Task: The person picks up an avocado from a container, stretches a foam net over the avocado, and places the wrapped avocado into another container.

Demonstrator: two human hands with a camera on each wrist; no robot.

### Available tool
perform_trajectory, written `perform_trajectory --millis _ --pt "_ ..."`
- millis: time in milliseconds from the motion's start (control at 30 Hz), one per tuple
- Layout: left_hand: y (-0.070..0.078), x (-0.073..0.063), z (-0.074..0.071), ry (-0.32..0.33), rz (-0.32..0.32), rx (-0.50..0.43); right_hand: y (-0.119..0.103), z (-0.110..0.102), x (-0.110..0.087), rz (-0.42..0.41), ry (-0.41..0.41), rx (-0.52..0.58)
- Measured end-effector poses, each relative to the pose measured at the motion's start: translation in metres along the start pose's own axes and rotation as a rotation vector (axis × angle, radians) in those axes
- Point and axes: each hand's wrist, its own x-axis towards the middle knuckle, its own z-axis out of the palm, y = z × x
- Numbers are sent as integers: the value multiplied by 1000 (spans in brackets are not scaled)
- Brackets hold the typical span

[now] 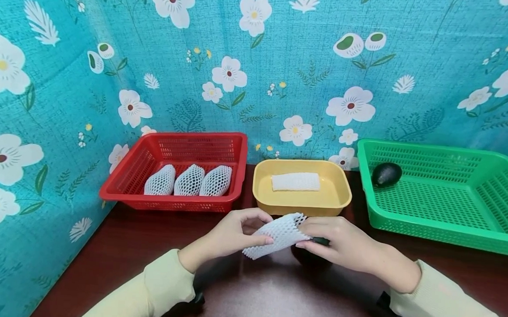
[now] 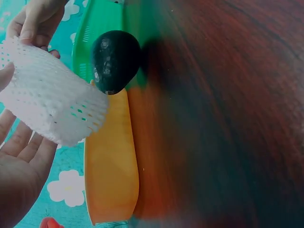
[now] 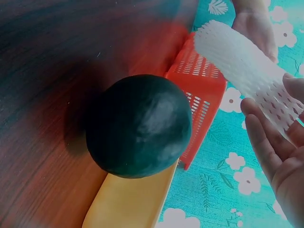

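A white foam net sleeve (image 1: 278,236) is held at a slant between both hands above the table. My left hand (image 1: 229,233) grips its left part, thumb on the near face and fingers behind. My right hand (image 1: 344,240) pinches the right end, where the mesh is spread open. Beneath the right hand, a dark avocado (image 3: 140,126) sits on the table, mostly covered by that hand in the head view. Both wrist views show it whole, apart from the sleeve.
Behind the hands stands a yellow tray (image 1: 258,196) with another flat foam sleeve (image 1: 295,181). At left, a red basket (image 1: 171,203) holds three net-wrapped pieces (image 1: 189,180). A green basket (image 1: 430,223) at right holds one dark avocado (image 1: 386,174). A flowered cloth (image 1: 275,50) hangs behind.
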Motion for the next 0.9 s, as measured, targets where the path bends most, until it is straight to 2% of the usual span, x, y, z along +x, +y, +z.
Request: perform_trajectory --millis 233,333,600,733,900 --pt "-3 0 2 -71 5 3 -1 2 3 -3 55 -16" --pt "-4 0 6 -80 -2 28 -1 4 5 -5 80 -24" --pt "-5 1 9 -31 3 137 0 4 10 -57 139 -5" --pt "-3 0 3 2 -4 116 -1 0 13 -50 154 -4" --pt "1 -2 -8 50 -24 97 -2 -8 16 -8 137 75"
